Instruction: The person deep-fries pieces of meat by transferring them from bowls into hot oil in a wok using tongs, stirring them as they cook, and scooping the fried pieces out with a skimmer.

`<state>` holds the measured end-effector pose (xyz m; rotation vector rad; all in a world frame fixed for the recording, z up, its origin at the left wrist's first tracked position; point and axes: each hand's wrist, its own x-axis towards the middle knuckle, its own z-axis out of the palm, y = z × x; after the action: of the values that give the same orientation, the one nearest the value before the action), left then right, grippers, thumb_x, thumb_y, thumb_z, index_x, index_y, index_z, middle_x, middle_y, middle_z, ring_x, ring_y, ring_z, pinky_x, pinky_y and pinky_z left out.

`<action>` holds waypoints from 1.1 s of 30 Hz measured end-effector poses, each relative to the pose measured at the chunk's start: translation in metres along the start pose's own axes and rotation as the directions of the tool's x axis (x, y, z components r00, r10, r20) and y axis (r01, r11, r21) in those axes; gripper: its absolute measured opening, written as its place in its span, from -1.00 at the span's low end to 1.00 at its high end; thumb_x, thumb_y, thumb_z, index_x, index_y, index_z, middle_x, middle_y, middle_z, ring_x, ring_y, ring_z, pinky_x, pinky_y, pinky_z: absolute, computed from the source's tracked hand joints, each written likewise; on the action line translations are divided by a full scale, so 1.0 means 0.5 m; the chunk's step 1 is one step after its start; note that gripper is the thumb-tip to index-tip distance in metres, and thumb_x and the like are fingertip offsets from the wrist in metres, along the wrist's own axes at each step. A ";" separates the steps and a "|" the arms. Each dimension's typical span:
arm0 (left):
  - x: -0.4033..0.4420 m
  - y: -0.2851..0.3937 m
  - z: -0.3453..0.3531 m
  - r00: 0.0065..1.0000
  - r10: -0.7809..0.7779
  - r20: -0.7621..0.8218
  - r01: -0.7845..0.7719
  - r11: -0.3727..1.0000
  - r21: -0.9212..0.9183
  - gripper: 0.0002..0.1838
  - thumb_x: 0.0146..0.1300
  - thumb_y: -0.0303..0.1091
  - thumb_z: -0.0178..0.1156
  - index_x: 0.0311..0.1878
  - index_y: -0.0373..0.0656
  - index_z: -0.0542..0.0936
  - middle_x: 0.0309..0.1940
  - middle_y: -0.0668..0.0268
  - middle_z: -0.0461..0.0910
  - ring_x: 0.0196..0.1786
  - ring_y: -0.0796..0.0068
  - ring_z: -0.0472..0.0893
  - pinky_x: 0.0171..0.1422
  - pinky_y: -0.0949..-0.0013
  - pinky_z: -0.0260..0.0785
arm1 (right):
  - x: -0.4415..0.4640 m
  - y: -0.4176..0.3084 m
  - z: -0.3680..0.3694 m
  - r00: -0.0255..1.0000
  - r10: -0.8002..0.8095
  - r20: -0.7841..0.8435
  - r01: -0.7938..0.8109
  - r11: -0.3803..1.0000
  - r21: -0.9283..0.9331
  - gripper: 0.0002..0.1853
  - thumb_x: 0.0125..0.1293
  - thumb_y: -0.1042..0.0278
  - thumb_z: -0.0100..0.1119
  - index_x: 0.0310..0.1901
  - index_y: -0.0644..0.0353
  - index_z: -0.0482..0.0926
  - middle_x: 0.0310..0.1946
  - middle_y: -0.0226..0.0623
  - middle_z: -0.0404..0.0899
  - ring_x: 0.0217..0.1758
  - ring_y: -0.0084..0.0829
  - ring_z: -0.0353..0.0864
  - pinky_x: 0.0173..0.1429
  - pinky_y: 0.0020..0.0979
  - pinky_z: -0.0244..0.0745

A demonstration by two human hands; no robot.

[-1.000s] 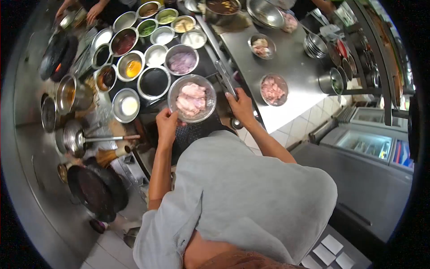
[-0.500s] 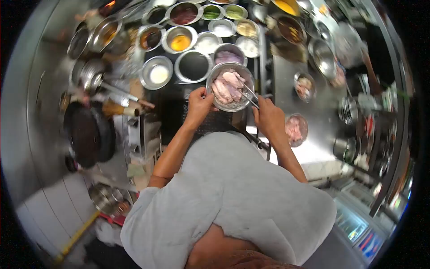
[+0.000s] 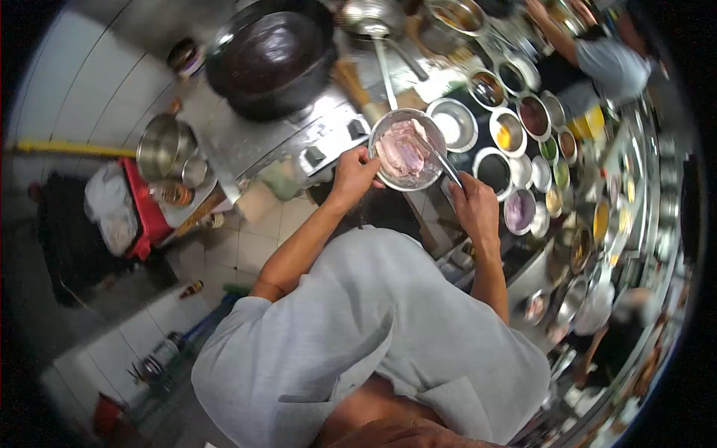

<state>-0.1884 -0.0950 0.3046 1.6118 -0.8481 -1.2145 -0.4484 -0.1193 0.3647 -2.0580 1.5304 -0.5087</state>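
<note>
As the left hand (image 3: 356,179) pinches the bowl (image 3: 409,184) — the right hand (image 3: 475,201) grips metal tongs (image 3: 447,167).

View swung leftward since second ago. Bowl (image 3: 396,180) carried away from container of purple food (image 3: 519,210), which it sat just beside; now over end of ladle (image 3: 386,75). Tongs (image 3: 446,164) in right hand (image 3: 476,200), beside bowl second ago, now reach in onto meat (image 3: 400,148). Wok (image 3: 270,48) shifted from lower left to top. Red crate (image 3: 153,216) now more fully visible. Co-worker (image 3: 609,67) now at upper right.
</note>
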 end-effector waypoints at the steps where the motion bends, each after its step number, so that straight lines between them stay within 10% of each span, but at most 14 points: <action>1: -0.005 0.030 -0.041 0.999 -0.013 -0.041 0.014 1.000 0.011 -0.81 0.20 -0.50 0.15 -0.52 -0.29 0.42 -0.53 0.30 0.49 -0.56 0.50 0.60 -0.54 0.40 0.60 | 0.033 -0.039 0.002 0.998 0.010 0.058 -0.013 0.999 0.048 -0.80 0.32 0.26 0.19 -0.27 0.24 0.59 -0.41 0.09 0.57 -0.31 0.16 0.57 -0.23 0.01 0.40; 23: -0.086 -0.045 -0.335 0.534 -0.156 -0.831 -0.176 0.941 -0.290 -0.89 0.26 -0.50 0.14 -0.33 -0.37 0.58 -0.47 0.20 0.61 -0.53 0.48 0.65 -0.50 0.47 0.55 | 0.823 -0.479 0.602 0.633 -0.687 0.358 0.766 0.624 -0.157 -0.63 0.20 0.10 0.25 -0.29 0.34 0.63 -0.36 0.19 0.66 -0.20 0.17 0.68 -0.08 0.02 0.60; 29: -0.082 -0.037 -0.335 0.449 -0.216 -0.867 -0.232 0.909 -0.347 -0.87 0.27 -0.52 0.10 -0.28 -0.41 0.59 -0.43 0.20 0.63 -0.48 0.49 0.66 -0.46 0.50 0.56 | 0.761 -0.478 0.490 0.675 -0.656 0.339 0.735 0.640 -0.224 -0.63 0.26 0.11 0.22 -0.23 0.35 0.63 -0.33 0.19 0.65 -0.17 0.17 0.67 -0.08 0.01 0.59; 33: -0.069 -0.059 -0.353 0.446 -0.167 -0.879 -0.250 0.920 -0.302 -0.90 0.30 -0.53 0.13 -0.26 -0.41 0.55 -0.42 0.16 0.63 -0.48 0.44 0.67 -0.45 0.45 0.64 | 0.624 -0.502 0.332 0.562 -0.689 0.457 0.743 0.664 0.089 -0.65 0.29 0.10 0.24 -0.16 0.29 0.62 -0.31 0.16 0.63 -0.12 0.17 0.61 -0.09 0.01 0.50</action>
<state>-0.0283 -0.0077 0.3048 1.5589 0.0841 -0.2681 -0.0704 -0.3306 0.3831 -2.6199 0.3824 -0.1695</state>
